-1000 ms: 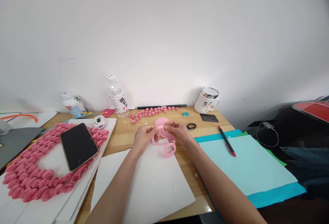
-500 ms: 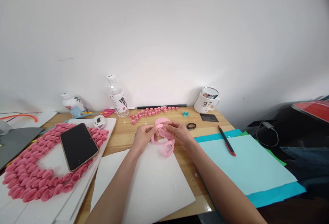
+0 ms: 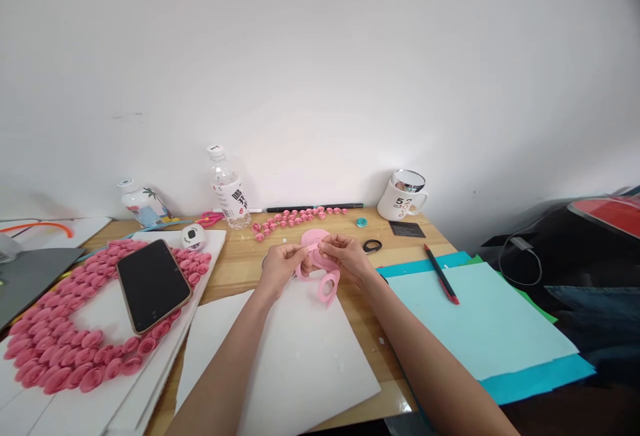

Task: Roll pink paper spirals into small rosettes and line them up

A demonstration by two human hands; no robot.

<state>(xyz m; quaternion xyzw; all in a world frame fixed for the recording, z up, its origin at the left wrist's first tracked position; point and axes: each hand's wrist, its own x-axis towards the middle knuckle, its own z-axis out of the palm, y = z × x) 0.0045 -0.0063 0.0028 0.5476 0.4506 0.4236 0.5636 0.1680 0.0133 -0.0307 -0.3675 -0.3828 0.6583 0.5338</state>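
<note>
Between my hands is a curling pink paper strip (image 3: 329,284), its loose end hanging in a coil over the white sheet (image 3: 305,363). My left hand (image 3: 281,267) pinches the strip between thumb and fingers. From the other side my right hand (image 3: 346,256) also pinches it, close to the left fingertips. Just behind the fingers shows a round pink paper piece (image 3: 315,236); whether it joins the strip I cannot tell. A black scissors handle (image 3: 373,245) sticks out beside my right hand. Small pink rolled paper flowers (image 3: 293,219) lie in rows farther back.
On the left, a phone (image 3: 154,285) rests on a ring of pink paper flowers (image 3: 65,349). Along the wall stand a plastic bottle (image 3: 230,189) and a mug (image 3: 401,197). A teal paper roll (image 3: 361,222) sits nearby. Light blue paper (image 3: 480,323) with a pen (image 3: 441,273) lies right.
The hanging coil of the pink strip has loosened slightly, and its tail points lower. My fingers have shifted a little along the strip; both hands stay in nearly the same place.
</note>
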